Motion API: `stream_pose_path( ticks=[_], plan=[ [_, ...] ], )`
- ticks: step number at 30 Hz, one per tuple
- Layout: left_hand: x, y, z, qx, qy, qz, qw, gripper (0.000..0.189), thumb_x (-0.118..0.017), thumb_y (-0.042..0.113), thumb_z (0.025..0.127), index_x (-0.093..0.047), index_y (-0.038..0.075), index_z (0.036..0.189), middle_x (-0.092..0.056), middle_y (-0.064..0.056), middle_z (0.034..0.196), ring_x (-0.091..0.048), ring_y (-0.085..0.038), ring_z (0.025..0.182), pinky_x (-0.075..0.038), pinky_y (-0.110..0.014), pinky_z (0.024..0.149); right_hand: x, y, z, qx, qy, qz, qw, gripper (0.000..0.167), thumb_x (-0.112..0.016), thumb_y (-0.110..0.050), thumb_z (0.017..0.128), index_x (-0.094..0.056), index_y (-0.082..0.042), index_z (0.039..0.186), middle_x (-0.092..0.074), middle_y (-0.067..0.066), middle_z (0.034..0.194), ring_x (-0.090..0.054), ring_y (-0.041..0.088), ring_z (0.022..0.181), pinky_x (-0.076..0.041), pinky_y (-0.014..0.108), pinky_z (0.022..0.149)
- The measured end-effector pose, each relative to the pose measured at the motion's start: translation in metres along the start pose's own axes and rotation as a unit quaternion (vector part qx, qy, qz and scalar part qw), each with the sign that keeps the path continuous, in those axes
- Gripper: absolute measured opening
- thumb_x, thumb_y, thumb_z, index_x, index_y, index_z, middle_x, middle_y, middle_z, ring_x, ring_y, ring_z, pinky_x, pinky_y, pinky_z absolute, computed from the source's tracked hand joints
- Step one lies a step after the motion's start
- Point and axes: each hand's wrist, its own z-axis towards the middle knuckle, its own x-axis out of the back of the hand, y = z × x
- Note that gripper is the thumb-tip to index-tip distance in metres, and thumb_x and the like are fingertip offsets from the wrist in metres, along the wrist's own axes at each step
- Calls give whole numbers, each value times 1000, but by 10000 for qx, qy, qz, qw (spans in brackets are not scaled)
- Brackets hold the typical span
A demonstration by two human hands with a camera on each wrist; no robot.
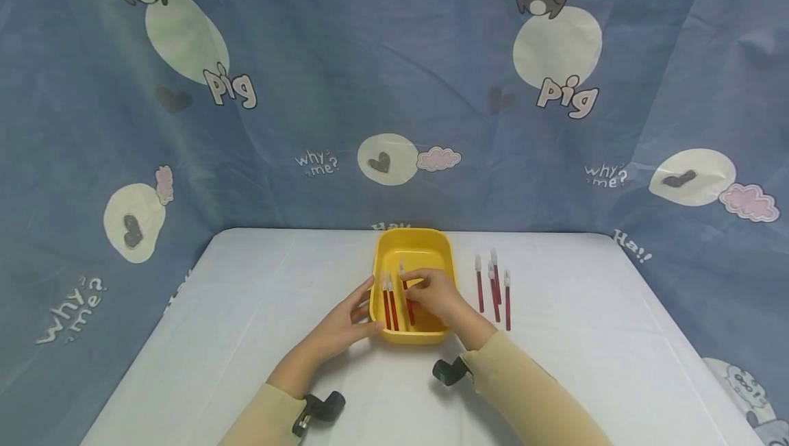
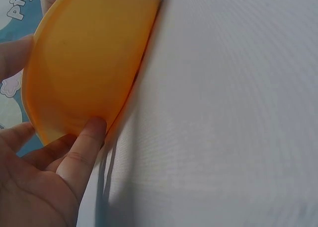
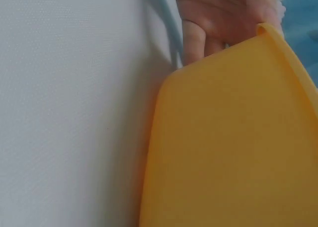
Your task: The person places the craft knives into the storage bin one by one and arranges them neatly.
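Observation:
A yellow tray (image 1: 409,338) stands on the white table. My left hand (image 1: 345,323) grips its near left corner, thumb by the front rim and fingers along the left wall. The left wrist view shows fingers (image 2: 82,150) against the tray's outer wall (image 2: 94,53). Over the tray, my right hand (image 1: 434,292) pinches a slim red stick with a whitish tip (image 1: 410,312); its exact kind is unclear. Two similar red sticks (image 1: 390,305) lie left of it in the tray. In the right wrist view, the tray wall (image 3: 228,137) fills much of the frame and the pinching fingers are hidden.
Several more red sticks with whitish tips (image 1: 496,295) lie on the white table (image 1: 579,336), right of the tray. A blue printed cloth (image 1: 394,90) hangs behind and along the table's sides. A dark wrist camera (image 1: 450,370) sits at each sleeve.

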Motion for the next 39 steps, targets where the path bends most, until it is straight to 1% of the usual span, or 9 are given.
stream_pose_path(
  ticks=[3, 7, 9, 13, 19, 25, 31, 35, 39],
  plan=[
    [-2, 0, -1, 8, 24, -10, 10000, 92, -79, 32, 88, -22, 33, 160, -35, -11, 159, -41, -36, 142, -39, -55, 110, -1, 1, -1, 10, -75, 17, 10000, 30, -68, 0, 92, -71, -3, 121, -70, 9, 89, -67, 16, 73, -60, 28, 67],
    [-4, 0, -3, -12, 39, -24, 10000, 92, -79, 31, 88, -21, 33, 160, -35, -11, 160, -40, -36, 142, -39, -55, 111, -3, 4, -1, -157, -160, 52, 9997, 30, -69, -1, 92, -71, -4, 122, -71, 11, 94, -68, 16, 75, -61, 29, 70],
    [-5, 0, -5, 2, 59, -11, 10000, 93, -79, 31, 88, -21, 34, 160, -35, -10, 160, -40, -35, 142, -40, -54, 110, -4, 6, 0, -224, -202, -11, 9995, 30, -70, -3, 92, -71, -4, 122, -71, 11, 95, -68, 16, 75, -61, 29, 71],
    [-7, 0, -4, -3, 95, 42, 9999, 93, -79, 31, 88, -21, 33, 160, -35, -11, 159, -41, -35, 141, -42, -53, 109, -5, 9, 2, -320, -275, -134, 9990, 29, -71, -5, 92, -72, -5, 121, -72, 9, 92, -66, 15, 74, -59, 27, 70],
    [-8, 2, -4, -1, 124, 124, 9998, 94, -79, 33, 87, -21, 31, 161, -35, -11, 159, -42, -36, 141, -42, -53, 109, -5, 11, 3, -285, -271, -395, 9984, 27, -72, -7, 91, -73, -7, 118, -70, 7, 91, -64, 15, 73, -57, 26, 69],
    [-9, 3, -5, -3, 123, 182, 9998, 94, -79, 33, 88, -20, 30, 161, -35, -12, 159, -42, -36, 141, -41, -54, 110, -5, 13, 4, -267, -276, -465, 9982, 24, -72, -7, 91, -74, -6, 115, -70, 7, 94, -63, 15, 75, -56, 26, 69],
    [-9, 3, -5, 35, 142, 209, 9997, 93, -79, 34, 88, -21, 33, 160, -35, -11, 159, -41, -37, 141, -40, -54, 110, -5, 12, 2, -284, -296, -482, 9980, 25, -72, -6, 91, -73, -6, 116, -69, 6, 91, -63, 15, 73, -57, 25, 68],
    [-10, 3, -4, 14, 139, 180, 9997, 93, -79, 33, 88, -21, 33, 161, -35, -11, 159, -41, -37, 141, -41, -54, 110, -6, 11, 2, -303, -285, -441, 9982, 25, -72, -5, 91, -73, -5, 116, -69, 7, 91, -63, 15, 73, -58, 26, 69],
    [-10, 3, -4, 23, 166, 166, 9997, 94, -79, 32, 88, -21, 33, 161, -35, -11, 159, -41, -36, 141, -42, -52, 109, -8, 10, 1, -328, -230, -602, 9974, 24, -72, -5, 91, -72, -6, 115, -68, 6, 88, -62, 14, 72, -56, 25, 68]
  ],
)
